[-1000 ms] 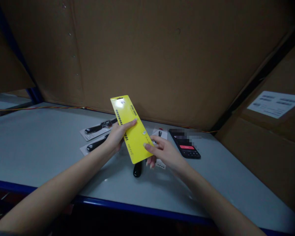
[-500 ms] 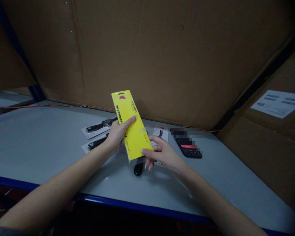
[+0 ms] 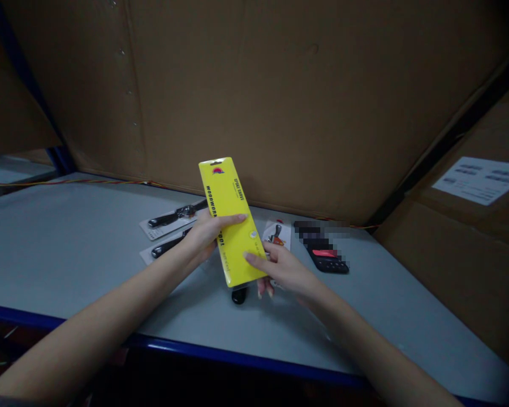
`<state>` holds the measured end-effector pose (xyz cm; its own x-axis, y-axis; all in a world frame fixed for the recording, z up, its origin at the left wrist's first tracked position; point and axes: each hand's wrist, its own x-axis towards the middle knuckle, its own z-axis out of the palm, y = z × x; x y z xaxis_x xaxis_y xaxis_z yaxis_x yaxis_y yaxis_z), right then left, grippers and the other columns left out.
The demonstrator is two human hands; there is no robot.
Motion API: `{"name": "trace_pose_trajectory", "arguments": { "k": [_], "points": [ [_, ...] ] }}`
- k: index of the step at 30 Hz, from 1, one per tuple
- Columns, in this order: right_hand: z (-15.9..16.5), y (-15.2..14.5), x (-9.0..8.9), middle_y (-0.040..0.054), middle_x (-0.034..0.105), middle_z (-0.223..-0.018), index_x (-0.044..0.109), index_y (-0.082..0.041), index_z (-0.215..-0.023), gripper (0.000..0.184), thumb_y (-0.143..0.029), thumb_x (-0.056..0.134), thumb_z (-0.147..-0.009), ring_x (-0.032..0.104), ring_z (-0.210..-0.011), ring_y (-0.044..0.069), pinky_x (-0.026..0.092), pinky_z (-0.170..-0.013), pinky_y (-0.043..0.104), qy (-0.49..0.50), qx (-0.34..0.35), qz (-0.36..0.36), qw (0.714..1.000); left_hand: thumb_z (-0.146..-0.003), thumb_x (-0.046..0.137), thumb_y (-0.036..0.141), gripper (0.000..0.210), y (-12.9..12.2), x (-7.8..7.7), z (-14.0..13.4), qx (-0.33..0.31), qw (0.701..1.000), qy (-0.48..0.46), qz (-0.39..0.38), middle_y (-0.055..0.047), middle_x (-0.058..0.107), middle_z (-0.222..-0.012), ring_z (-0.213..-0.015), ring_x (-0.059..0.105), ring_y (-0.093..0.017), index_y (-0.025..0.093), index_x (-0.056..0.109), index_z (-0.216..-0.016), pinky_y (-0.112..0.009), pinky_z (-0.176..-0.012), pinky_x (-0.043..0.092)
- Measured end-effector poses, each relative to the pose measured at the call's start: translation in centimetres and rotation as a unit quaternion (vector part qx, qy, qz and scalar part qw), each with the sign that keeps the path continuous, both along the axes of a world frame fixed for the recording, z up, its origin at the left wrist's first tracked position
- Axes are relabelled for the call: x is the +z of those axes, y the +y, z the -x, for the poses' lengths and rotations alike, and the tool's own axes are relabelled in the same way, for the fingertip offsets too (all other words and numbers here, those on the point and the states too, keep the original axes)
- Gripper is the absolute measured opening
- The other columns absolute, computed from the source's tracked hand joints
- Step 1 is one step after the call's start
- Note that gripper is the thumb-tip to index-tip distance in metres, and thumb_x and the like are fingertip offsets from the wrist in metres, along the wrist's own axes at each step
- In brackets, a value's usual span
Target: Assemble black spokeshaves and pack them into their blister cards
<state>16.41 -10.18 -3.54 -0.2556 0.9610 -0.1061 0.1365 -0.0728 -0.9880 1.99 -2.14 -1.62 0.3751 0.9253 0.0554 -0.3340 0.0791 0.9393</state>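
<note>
A yellow spokeshave blister pack (image 3: 231, 249) is held up tilted above the table, printed face towards me. My left hand (image 3: 206, 234) grips its left edge, the thumb lying across the front. At the lower right corner my right hand (image 3: 282, 265) pinches it, thumb in front and fingers behind. The back of the pack is hidden from view. Beneath its lower end a black handle (image 3: 239, 297) shows in part. Behind my left hand lie two carded black-handled tools, an upper one (image 3: 169, 219) and a lower one (image 3: 167, 247). Another carded tool (image 3: 276, 234) lies beyond my right hand.
A black device with a red panel (image 3: 324, 254), partly pixelated, rests to the right. The grey tabletop (image 3: 89, 243) has a blue front edge (image 3: 186, 347). Cardboard walls (image 3: 280, 102) stand behind and to the right, with a thin cable (image 3: 110, 182) along the back.
The spokeshave pack has shifted slightly right and down, and its clear lower edge shows less. More of the carded tool behind my right hand is visible. Both hands keep hold.
</note>
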Motion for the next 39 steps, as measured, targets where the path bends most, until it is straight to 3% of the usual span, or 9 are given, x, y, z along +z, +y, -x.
{"name": "trace_pose_trajectory", "arguments": {
  "k": [10, 18, 22, 25, 28, 32, 34, 36, 39],
  "points": [
    [-0.4, -0.2, 0.8, 0.0023, 0.063, -0.068, 0.049, -0.014, -0.095, 0.038, -0.04, 0.061, -0.071, 0.054, -0.039, 0.007, 0.034, -0.03, 0.016, -0.005, 0.024, 0.015, 1.0, -0.066, 0.066, 0.027, 0.04, 0.0, -0.2, 0.1, -0.067, 0.996, -0.033, 0.044, -0.013, 0.066, -0.098, -0.077, 0.064, -0.022, 0.014, 0.058, -0.103, -0.034, -0.071, 0.05],
    [-0.7, -0.2, 0.9, -0.0012, 0.058, -0.067, 0.052, -0.016, -0.097, 0.031, -0.04, 0.057, -0.078, 0.047, -0.04, 0.003, 0.033, -0.034, 0.013, 0.136, 0.039, 0.015, 0.99, -0.073, 0.056, 0.035, 0.047, -1.6, 1.5, -0.3, -0.155, 0.983, -0.098, 0.013, -0.013, 0.063, -0.104, -0.09, 0.062, -0.025, 0.015, 0.049, -0.115, -0.039, -0.079, 0.048],
    [-0.3, -0.1, 0.6, -0.0027, 0.057, -0.058, 0.049, -0.017, -0.104, 0.042, -0.052, 0.046, -0.08, 0.05, -0.041, 0.006, 0.037, -0.038, 0.016, 0.082, 0.071, -0.02, 0.994, -0.07, 0.055, 0.028, 0.055, -1.6, 3.1, 0.5, -0.115, 0.992, -0.023, -0.041, -0.013, 0.065, -0.096, -0.076, 0.064, -0.024, 0.015, 0.043, -0.121, -0.039, -0.069, 0.05],
    [-1.0, 0.5, 0.8, -0.0027, 0.056, -0.051, 0.05, -0.014, -0.103, 0.05, -0.057, 0.039, -0.08, 0.05, -0.039, 0.009, 0.038, -0.04, 0.02, 0.025, 0.017, -0.081, 0.996, -0.067, 0.052, 0.026, 0.057, -0.7, 5.1, 2.4, -0.09, 0.976, 0.118, -0.157, -0.01, 0.065, -0.094, -0.068, 0.063, -0.023, 0.018, 0.042, -0.122, -0.036, -0.062, 0.049],
    [-2.1, 1.0, 1.4, -0.0033, 0.054, -0.049, 0.052, -0.014, -0.096, 0.045, -0.055, 0.043, -0.079, 0.05, -0.041, 0.01, 0.04, -0.042, 0.021, 0.017, -0.082, -0.132, 0.988, -0.066, 0.049, 0.025, 0.056, 0.4, 6.9, 4.4, 0.015, 0.885, 0.338, -0.32, -0.006, 0.064, -0.098, -0.076, 0.062, -0.023, 0.022, 0.045, -0.121, -0.034, -0.069, 0.046],
    [-2.7, 1.0, 2.1, -0.0026, 0.054, -0.05, 0.054, -0.015, -0.086, 0.038, -0.051, 0.046, -0.079, 0.05, -0.043, 0.01, 0.04, -0.044, 0.022, 0.012, -0.133, -0.176, 0.975, -0.071, 0.045, 0.034, 0.052, 1.8, 6.6, 6.1, 0.117, 0.645, 0.648, -0.388, -0.009, 0.063, -0.1, -0.088, 0.059, -0.029, 0.025, 0.044, -0.122, -0.037, -0.073, 0.042],
    [-2.8, 0.9, 2.3, -0.0025, 0.054, -0.05, 0.054, -0.016, -0.084, 0.034, -0.049, 0.048, -0.079, 0.05, -0.044, 0.01, 0.04, -0.045, 0.022, 0.005, -0.146, -0.2, 0.969, -0.073, 0.041, 0.038, 0.05, 2.3, 5.4, 6.6, 0.128, 0.557, 0.73, -0.374, -0.013, 0.064, -0.098, -0.086, 0.059, -0.032, 0.023, 0.046, -0.12, -0.039, -0.07, 0.042],
    [-2.9, 1.0, 2.3, -0.0023, 0.054, -0.05, 0.054, -0.016, -0.082, 0.031, -0.047, 0.049, -0.079, 0.051, -0.045, 0.011, 0.04, -0.046, 0.022, -0.002, -0.159, -0.216, 0.963, -0.075, 0.036, 0.036, 0.045, 2.8, 3.9, 6.9, 0.116, 0.514, 0.771, -0.356, -0.014, 0.065, -0.093, -0.081, 0.06, -0.032, 0.022, 0.051, -0.115, -0.038, -0.065, 0.043],
    [-3.6, 1.3, 2.4, -0.0016, 0.055, -0.05, 0.056, -0.017, -0.082, 0.031, -0.047, 0.049, -0.078, 0.051, -0.046, 0.012, 0.041, -0.046, 0.024, -0.015, -0.179, -0.225, 0.958, -0.073, 0.037, 0.03, 0.042, 3.4, 2.1, 7.3, 0.095, 0.483, 0.801, -0.342, -0.015, 0.065, -0.091, -0.079, 0.061, -0.03, 0.02, 0.054, -0.11, -0.035, -0.062, 0.043]
  ]
}}
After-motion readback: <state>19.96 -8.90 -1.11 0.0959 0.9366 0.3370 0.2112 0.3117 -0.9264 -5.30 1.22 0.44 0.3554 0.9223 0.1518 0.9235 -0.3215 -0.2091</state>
